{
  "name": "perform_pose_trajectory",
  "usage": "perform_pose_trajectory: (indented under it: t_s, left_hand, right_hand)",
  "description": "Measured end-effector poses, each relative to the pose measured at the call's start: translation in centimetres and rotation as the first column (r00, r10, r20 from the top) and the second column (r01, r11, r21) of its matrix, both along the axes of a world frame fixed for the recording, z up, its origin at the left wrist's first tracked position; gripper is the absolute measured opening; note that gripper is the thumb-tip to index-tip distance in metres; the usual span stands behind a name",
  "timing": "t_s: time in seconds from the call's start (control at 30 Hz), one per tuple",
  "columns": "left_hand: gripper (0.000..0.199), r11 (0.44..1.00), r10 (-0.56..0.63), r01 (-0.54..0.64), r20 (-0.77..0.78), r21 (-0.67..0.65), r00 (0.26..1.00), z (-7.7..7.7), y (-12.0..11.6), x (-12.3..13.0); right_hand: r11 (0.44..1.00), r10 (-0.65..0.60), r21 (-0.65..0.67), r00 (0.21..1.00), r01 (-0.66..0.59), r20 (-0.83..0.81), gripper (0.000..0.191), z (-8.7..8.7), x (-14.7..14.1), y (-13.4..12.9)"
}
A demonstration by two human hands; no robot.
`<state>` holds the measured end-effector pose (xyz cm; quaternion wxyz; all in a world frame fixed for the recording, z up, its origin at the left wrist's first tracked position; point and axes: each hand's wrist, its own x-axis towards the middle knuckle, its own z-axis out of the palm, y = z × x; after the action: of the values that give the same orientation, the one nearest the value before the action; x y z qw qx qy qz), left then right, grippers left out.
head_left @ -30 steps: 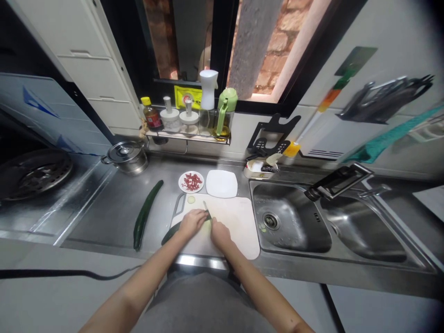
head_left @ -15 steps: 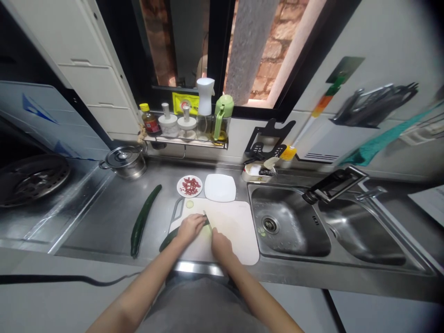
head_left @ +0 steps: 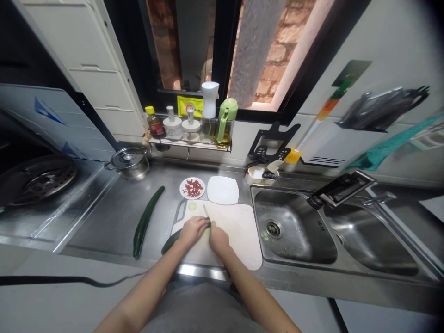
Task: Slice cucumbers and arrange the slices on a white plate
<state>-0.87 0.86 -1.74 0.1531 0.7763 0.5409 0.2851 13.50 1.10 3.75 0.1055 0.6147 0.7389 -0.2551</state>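
On the white cutting board lies a dark green cucumber, its near end sticking out to the left. My left hand is closed over the cucumber's far part, fingertips close to the blade. My right hand grips a knife; its handle is hidden in the fist and the blade points away from me, against the cucumber's end. One pale round cucumber slice sits at the board's upper left. A second, whole cucumber rests on the steel counter to the left.
Beyond the board stand a small plate of chopped red pieces and a white square plate. A lidded pot is at back left, the double sink at right. A seasoning shelf hangs below the window.
My right hand and the knife have shifted slightly forward, closer to my left fingers. My left hand stays on the cucumber. The whole view has moved a little.
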Motion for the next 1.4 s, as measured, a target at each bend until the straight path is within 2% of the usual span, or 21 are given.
perform_pose_trajectory:
  t_s: [0.17,0.53,0.7,1.07,1.4]
  left_hand:
    - [0.023,1.0,0.012,-0.012,-0.014,-0.001,1.0,0.2,-0.1,0.1]
    - [0.022,1.0,0.022,-0.021,-0.021,0.003,1.0,0.0,-0.1,0.0]
    - [0.021,1.0,0.012,-0.013,-0.022,-0.01,1.0,0.2,-0.1,0.0]
    - [0.023,1.0,0.015,-0.016,-0.049,-0.026,0.999,0.2,-0.1,0.1]
    - [0.025,0.995,0.023,-0.03,-0.081,-0.093,0.996,0.8,0.0,0.3]
  right_hand:
    - [1.0,0.005,-0.003,1.0,-0.005,0.011,0.042,0.1,0.3,-0.4]
    - [1.0,0.02,-0.005,0.998,-0.019,0.061,0.043,-1.6,2.5,-3.7]
    - [1.0,0.021,0.013,0.999,-0.021,0.035,0.043,-1.6,2.1,-3.1]
    - [1.0,-0.014,-0.01,1.0,0.014,-0.022,0.041,-0.6,0.3,0.1]
    - [0.999,-0.013,-0.052,0.999,0.011,-0.04,0.038,0.3,2.2,-0.7]
